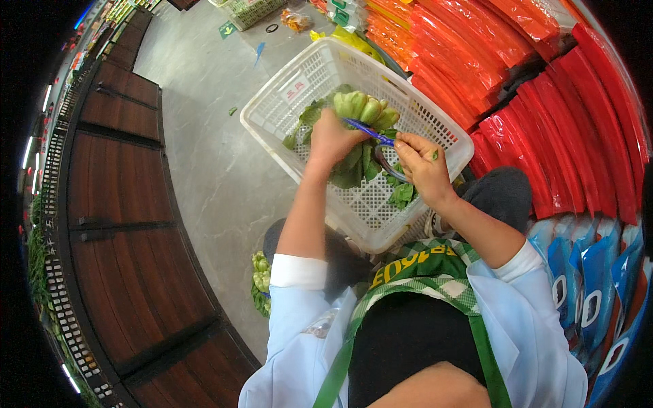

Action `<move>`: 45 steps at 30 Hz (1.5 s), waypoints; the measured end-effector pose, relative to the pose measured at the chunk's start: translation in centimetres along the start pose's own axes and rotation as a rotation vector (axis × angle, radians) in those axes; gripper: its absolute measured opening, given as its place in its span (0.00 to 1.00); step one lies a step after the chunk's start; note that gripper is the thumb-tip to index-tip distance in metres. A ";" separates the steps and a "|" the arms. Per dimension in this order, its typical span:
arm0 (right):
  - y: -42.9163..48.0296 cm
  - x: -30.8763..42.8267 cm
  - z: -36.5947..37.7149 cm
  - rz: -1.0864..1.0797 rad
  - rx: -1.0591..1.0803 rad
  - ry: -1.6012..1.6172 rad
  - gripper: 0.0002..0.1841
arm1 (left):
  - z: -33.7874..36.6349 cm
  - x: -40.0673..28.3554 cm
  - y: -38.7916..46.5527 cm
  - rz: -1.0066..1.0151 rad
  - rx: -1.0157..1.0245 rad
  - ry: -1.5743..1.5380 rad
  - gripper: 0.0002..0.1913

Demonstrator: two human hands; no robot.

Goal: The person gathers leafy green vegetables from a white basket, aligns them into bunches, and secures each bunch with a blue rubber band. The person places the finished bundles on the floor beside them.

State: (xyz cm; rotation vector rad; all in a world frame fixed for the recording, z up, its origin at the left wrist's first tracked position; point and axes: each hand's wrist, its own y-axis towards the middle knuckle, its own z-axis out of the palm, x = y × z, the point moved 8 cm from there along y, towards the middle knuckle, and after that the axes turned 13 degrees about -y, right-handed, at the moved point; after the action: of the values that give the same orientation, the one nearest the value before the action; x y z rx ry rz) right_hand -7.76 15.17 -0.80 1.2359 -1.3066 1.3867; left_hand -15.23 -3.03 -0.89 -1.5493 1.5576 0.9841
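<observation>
A bunch of green leafy vegetables [359,108] with pale, thick stem ends is held over a white plastic crate [319,56]. My left hand [334,137] grips the bunch around its middle from the left. A blue printed tape [371,131] runs across the stems towards my right hand [419,164]. That hand pinches the tape by its roll [390,162], which hangs below the fingers as a ring. A small leaf scrap clings to my right hand. Loose leaves [403,195] lie on the crate's perforated floor. How far the tape wraps behind the bunch is hidden.
Red packages [556,127] and orange packages [454,46] are stacked along the right, with blue packages [592,275] nearer me. Dark wooden cabinets [122,178] line the left. Another bunch of greens [261,283] lies on the grey floor [219,153] beside my leg. A green crate [250,13] stands beyond.
</observation>
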 end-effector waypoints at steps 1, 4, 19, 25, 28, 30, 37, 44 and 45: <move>-0.2 -0.3 -0.4 -0.006 0.000 -0.063 0.13 | -0.1 -0.1 0.0 0.009 0.042 -0.137 0.31; -0.2 -0.8 -1.8 -0.117 -0.067 -0.218 0.14 | 0.5 -0.2 -0.5 -0.096 0.172 -0.348 0.28; -0.8 3.7 -2.5 -0.381 -0.065 -0.804 0.12 | 5.8 -2.2 -5.8 -0.247 0.376 -1.158 0.36; 1.0 4.1 -2.9 -0.475 -0.026 -0.983 0.12 | 5.5 -1.4 -5.0 -0.179 0.198 -0.988 0.26; 0.7 4.8 -2.3 -0.483 0.005 -1.077 0.11 | 4.8 -1.6 -5.2 -0.166 0.174 -0.948 0.26; 0.9 4.9 -2.0 -0.504 -0.015 -1.091 0.09 | 4.4 -2.2 -5.3 -0.124 0.159 -0.960 0.26; 3.9 2.5 -1.2 -0.504 -0.055 -1.230 0.10 | 4.5 -0.3 -4.5 -0.163 0.075 -0.956 0.24; 5.9 1.9 -0.9 -0.445 0.035 -1.110 0.11 | 4.5 0.1 -4.4 -0.190 0.053 -1.006 0.21; 6.0 2.0 -0.8 -0.456 0.061 -1.068 0.11 | 4.3 0.0 -4.5 -0.176 0.063 -1.000 0.21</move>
State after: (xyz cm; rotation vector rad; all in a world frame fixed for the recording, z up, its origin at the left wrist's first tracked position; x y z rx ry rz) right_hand -14.07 15.27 0.24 2.2887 -1.4762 0.3865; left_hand -10.80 0.86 -2.98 -0.8666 0.7181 1.2988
